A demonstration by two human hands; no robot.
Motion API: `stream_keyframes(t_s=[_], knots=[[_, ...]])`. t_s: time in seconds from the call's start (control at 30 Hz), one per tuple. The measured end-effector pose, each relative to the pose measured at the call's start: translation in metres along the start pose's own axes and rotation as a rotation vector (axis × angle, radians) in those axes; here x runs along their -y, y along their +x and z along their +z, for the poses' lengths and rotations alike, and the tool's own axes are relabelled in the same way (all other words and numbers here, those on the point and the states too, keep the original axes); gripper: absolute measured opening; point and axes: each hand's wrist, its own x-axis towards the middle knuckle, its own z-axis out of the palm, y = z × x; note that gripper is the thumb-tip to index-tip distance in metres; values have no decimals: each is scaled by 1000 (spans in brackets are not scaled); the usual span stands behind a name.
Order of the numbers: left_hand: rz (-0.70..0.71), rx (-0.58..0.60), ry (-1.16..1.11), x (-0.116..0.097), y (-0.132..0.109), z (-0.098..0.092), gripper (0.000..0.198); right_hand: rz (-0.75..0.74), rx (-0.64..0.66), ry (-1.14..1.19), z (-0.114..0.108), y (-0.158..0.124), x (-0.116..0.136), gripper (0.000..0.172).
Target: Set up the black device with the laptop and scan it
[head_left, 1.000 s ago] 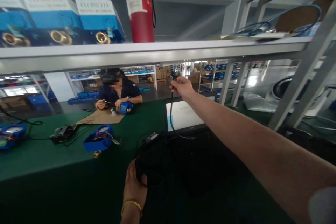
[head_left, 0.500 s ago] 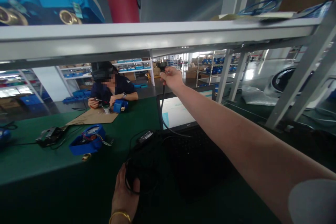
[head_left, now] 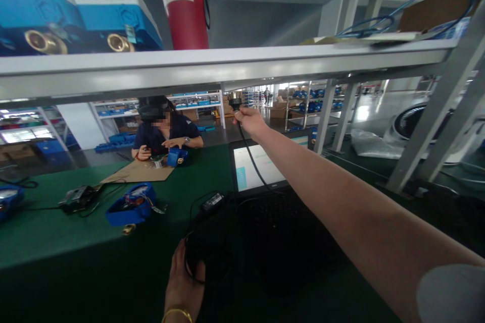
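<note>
My right hand (head_left: pixel 250 121) is stretched forward above the laptop (head_left: pixel 253 166), its fingers pinched on a black cable (head_left: pixel 253 161) just below a round black head (head_left: pixel 235 103). From there the cable drops across the lit screen toward the keyboard. My left hand (head_left: pixel 185 277) rests low on the green table, fingers curled round a looped bundle of black cord (head_left: pixel 206 257). Much of that bundle is lost in shadow. Beyond it lies a black power adapter (head_left: pixel 212 202) with a label. To the left sits an opened blue meter housing (head_left: pixel 132 204) with exposed wires and a brass fitting.
Overhead, a grey shelf (head_left: pixel 227 68) holds blue-and-white boxes (head_left: pixel 113 5) and a red fire extinguisher (head_left: pixel 187 20). Across the table, a co-worker (head_left: pixel 168 126) handles a blue meter (head_left: pixel 177 156) on cardboard. Metal posts (head_left: pixel 435 111) stand at the right.
The view has tilted, so the shelf and table appear slightly lower and farther right. The cable under my right hand hangs more slantingly. Both hands keep their hold.
</note>
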Motion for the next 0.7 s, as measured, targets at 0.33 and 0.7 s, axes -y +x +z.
stream_keyframes(t_s=[0.33,0.7], knots=[[-15,-24,-11,-8,-4,-4,62,93,147,146,-7,-4,-3,21],[-12,-64,-74,-12,-7,-5,61,120,-22,197,-4,-3,-1,8]])
